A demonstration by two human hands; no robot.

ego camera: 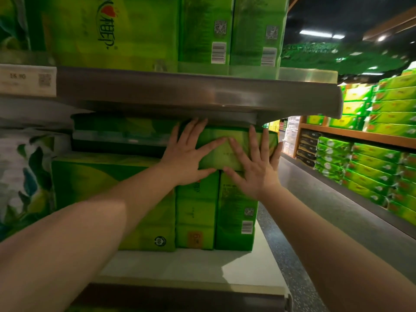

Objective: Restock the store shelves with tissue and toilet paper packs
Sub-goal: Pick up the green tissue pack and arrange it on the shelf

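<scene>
Both hands flat, fingers spread wide, pressing the green tissue pack (227,152): left hand (186,159), right hand (255,170). Pack lies atop upright green packs (235,212) on the lower shelf (193,264), under the upper shelf (202,95).

Dim aisle lit by ceiling lamps (315,33) far right; glare on shelf edge (202,93); blurred, curved margins.
</scene>
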